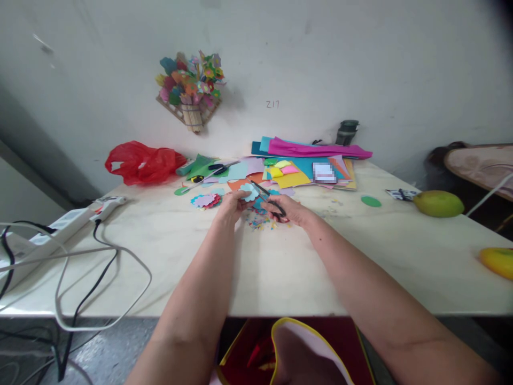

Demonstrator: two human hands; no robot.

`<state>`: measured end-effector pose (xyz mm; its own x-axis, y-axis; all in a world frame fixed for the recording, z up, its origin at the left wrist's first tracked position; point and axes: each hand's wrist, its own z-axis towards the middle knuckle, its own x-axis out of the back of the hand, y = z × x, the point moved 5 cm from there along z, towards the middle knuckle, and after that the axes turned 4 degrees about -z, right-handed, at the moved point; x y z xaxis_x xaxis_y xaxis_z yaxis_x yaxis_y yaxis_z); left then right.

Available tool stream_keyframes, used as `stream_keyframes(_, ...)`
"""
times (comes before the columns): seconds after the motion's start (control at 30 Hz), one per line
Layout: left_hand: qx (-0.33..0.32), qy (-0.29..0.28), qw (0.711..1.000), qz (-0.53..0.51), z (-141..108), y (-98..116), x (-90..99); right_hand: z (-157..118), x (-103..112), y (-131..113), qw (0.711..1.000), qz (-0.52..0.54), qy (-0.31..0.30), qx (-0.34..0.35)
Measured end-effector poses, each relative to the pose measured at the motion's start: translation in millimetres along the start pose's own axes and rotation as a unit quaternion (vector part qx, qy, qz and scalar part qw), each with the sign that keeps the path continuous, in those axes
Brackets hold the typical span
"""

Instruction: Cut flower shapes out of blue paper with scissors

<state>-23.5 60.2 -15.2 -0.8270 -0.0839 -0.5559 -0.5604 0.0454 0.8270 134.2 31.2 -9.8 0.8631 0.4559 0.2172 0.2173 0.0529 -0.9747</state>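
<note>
A light blue scalloped paper piece is pinched in my left hand. My right hand is closed around the black handles of a pair of scissors, whose blades point up and left, beside the blue paper. Small multicoloured paper scraps lie on the table below my hands. Left of my left hand rests a pile of scalloped paper shapes in pink, blue and red. Darker blue paper shows between my hands, partly hidden by them.
Coloured sheets and a second pair of scissors lie at the back. A red plastic bag is back left, near a power strip and cables. Right are a green oval and a mango. An open bag sits below the table's front edge.
</note>
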Motion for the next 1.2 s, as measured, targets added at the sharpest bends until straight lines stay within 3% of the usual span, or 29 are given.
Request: stream_keyframes(1.2,-0.016,-0.01,1.0,0.023,-5.2,2.3,-7.1,0.4,5.8,2.5,1.0,0.008,-0.006,0.013)
